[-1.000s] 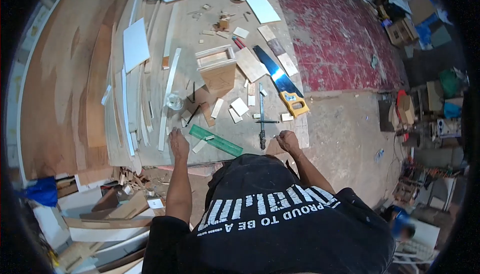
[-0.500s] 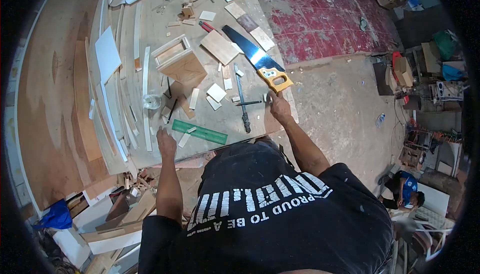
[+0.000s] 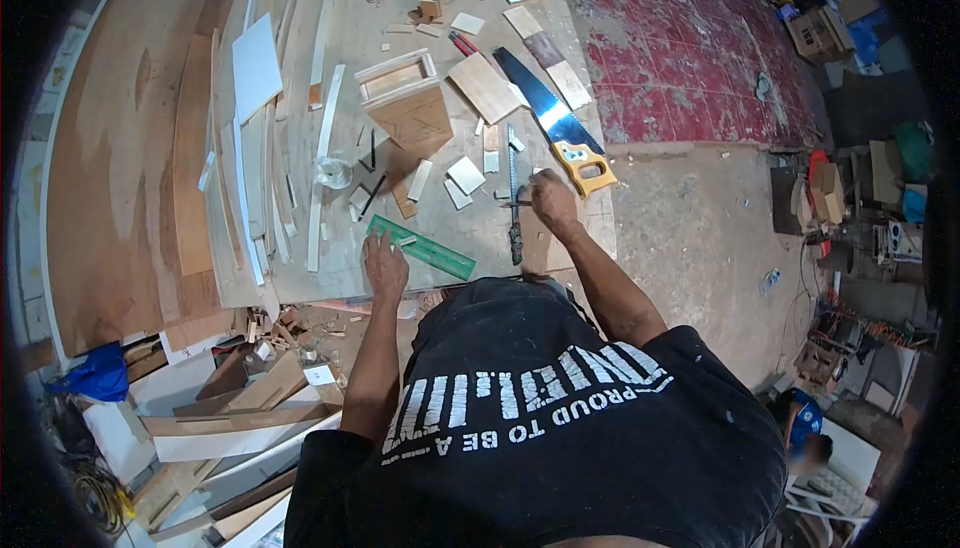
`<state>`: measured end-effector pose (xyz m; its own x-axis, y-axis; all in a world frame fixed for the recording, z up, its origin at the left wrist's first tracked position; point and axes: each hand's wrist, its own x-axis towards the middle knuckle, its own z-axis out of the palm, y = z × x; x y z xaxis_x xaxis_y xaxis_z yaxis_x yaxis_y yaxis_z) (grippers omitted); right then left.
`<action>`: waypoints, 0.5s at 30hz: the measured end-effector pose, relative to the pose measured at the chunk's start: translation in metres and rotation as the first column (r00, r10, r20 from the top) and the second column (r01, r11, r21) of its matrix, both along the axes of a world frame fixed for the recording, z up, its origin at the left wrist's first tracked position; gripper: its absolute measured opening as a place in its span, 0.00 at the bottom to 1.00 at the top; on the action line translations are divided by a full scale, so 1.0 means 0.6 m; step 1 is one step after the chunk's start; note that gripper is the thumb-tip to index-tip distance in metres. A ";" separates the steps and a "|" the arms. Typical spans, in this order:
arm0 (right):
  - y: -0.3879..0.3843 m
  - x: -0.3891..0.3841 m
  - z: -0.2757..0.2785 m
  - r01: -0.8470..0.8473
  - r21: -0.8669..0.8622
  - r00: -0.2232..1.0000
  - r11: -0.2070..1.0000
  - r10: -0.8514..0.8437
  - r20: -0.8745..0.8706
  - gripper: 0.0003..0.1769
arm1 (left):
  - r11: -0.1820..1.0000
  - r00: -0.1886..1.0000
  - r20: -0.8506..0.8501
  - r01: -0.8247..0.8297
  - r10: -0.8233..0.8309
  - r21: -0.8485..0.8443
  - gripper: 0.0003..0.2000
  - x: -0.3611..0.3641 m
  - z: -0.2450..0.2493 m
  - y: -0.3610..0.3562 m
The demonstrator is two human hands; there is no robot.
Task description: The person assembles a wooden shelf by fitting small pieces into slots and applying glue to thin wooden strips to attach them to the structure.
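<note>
My left hand [image 3: 385, 265] lies at the left end of a green ruler [image 3: 432, 251], its fingers stretched out and touching the edge. A small light wood piece [image 3: 406, 240] rests on the ruler beside the fingertips. Curled fingers of my right hand [image 3: 553, 203] are over the side arm of what looks like a bar clamp [image 3: 515, 218] with a dark handle; what they grip, if anything, is hidden. Just to the right of that hand lies a handsaw [image 3: 565, 133] with a yellow handle. A wooden box [image 3: 408, 113] stands farther back, left of the clamp.
The worktable [image 3: 345, 233] carries small wood blocks [image 3: 465, 171], a flat board [image 3: 485, 88], long strips [image 3: 328, 148], a clear plastic cup [image 3: 333, 173] and a white panel [image 3: 257, 68]. Offcuts [image 3: 240, 418] pile up below left. Another person [image 3: 803, 423] is at lower right.
The view has shifted, so the table appears farther right. My left hand has moved right along the ruler, over its left end. My right hand has moved left, away from the saw handle, toward the clamp.
</note>
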<state>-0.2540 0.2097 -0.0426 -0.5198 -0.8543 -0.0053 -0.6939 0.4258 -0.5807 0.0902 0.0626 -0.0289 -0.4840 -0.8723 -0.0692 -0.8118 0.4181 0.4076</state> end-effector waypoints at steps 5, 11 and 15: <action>-0.054 0.051 0.001 -0.135 0.154 0.988 0.979 0.121 0.093 0.09 | 1.000 0.999 0.015 0.031 -0.031 0.005 0.21 0.012 0.000 0.007; -0.063 0.054 -0.024 -0.027 0.026 0.997 0.999 0.025 0.067 0.12 | 0.997 0.999 -0.047 -0.007 0.010 0.074 0.21 0.035 0.005 0.015; -0.058 0.011 -0.041 0.156 -0.140 0.949 0.978 -0.110 0.294 0.12 | 0.993 0.995 -0.061 -0.074 0.080 0.093 0.20 0.063 -0.014 0.026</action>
